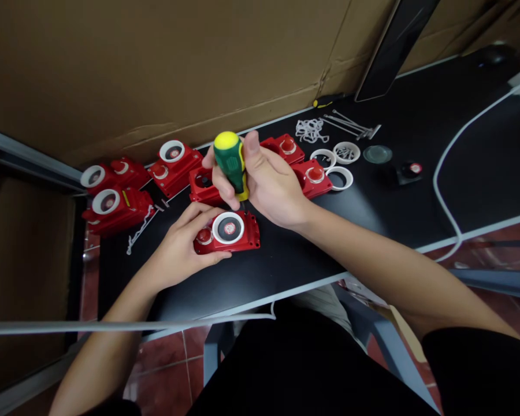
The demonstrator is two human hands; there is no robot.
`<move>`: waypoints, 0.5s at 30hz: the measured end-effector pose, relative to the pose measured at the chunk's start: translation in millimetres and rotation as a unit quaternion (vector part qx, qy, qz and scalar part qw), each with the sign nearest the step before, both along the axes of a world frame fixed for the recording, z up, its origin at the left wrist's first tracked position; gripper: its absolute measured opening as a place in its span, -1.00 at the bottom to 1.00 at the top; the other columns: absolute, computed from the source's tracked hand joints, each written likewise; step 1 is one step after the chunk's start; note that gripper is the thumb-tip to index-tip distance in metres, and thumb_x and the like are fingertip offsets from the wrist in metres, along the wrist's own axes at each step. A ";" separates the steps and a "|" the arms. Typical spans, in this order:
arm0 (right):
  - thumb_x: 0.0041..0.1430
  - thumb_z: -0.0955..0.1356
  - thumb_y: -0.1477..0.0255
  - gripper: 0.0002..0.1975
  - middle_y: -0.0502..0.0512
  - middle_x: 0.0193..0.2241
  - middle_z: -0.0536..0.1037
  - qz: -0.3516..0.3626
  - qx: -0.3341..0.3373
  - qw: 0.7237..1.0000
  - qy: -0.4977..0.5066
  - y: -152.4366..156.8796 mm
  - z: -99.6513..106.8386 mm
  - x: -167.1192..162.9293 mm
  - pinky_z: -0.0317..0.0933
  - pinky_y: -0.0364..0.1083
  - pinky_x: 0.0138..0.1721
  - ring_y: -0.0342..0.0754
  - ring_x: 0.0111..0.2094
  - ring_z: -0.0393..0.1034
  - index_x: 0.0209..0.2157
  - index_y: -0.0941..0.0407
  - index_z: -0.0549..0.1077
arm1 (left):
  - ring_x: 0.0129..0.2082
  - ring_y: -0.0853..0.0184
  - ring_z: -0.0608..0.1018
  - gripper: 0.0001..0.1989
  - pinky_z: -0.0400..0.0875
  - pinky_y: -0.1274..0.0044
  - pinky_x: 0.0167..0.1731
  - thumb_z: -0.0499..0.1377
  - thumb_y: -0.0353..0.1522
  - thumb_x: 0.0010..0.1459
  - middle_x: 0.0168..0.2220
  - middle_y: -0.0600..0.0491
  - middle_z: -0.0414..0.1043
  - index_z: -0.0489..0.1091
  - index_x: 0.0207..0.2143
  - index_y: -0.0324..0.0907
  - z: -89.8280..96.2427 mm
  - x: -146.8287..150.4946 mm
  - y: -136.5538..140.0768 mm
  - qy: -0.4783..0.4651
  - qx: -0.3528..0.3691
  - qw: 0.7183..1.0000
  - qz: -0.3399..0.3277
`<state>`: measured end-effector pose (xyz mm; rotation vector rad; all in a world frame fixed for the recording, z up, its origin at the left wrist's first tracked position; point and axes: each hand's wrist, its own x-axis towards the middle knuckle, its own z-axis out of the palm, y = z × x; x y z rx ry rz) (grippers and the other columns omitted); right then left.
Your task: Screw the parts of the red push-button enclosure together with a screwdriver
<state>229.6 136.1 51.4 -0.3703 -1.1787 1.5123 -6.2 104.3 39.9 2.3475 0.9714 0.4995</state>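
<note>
My left hand (187,242) grips the left end of a red housing (252,236) lying on the black table. A white ring (241,229) with a dark round centre sits in the housing, beside a small red dome (204,235). My right hand (274,184) is wrapped round the green and yellow handle of a screwdriver (230,160), held upright above the housing. Its shaft points down at the housing's back edge, right of the ring; whether the tip sits in a screw is too small to tell.
Several red housings (117,211) stand at the left, more (314,176) behind my hands. White rings (338,179), a cup of screws (346,152), white cord (311,131) and metal rods (351,124) lie back right. A white cable (442,156) crosses the table's right side. Cardboard (156,58) rises behind.
</note>
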 end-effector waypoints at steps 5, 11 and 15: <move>0.31 0.53 -0.27 -0.33 -0.16 -0.36 0.47 -0.053 0.004 0.998 0.015 1.7 -5.5 -2.9 0.32 -0.16 -0.40 -0.22 -0.50 0.30 -0.10 0.01 0.33 | 0.22 0.00 0.62 -0.33 0.59 0.16 0.33 0.50 0.03 0.35 0.22 -0.11 0.52 0.49 0.35 -0.06 2.0 0.6 0.3 0.016 -0.010 1.000 0.007; 0.52 0.20 -0.37 -0.27 -0.15 -0.47 0.28 -0.022 -0.026 0.998 -0.045 -2.6 -2.5 -1.5 0.12 -0.16 -0.51 -0.23 -0.56 0.12 -0.18 0.05 0.37 | 0.21 0.03 0.62 -0.34 0.59 0.19 0.31 0.49 0.00 0.37 0.22 -0.11 0.52 0.48 0.35 -0.09 0.8 0.6 0.9 0.009 0.003 1.000 -0.003; 0.49 0.29 -0.35 -0.31 -0.18 -0.48 0.24 -0.077 0.004 0.995 0.068 -1.2 6.1 -3.6 0.00 -0.13 -0.56 -0.21 -0.59 0.01 -0.19 0.04 0.40 | 0.19 0.05 0.62 -0.35 0.59 0.21 0.30 0.49 -0.01 0.37 0.21 -0.11 0.52 0.47 0.34 -0.09 2.2 2.0 0.3 0.014 0.001 1.000 -0.003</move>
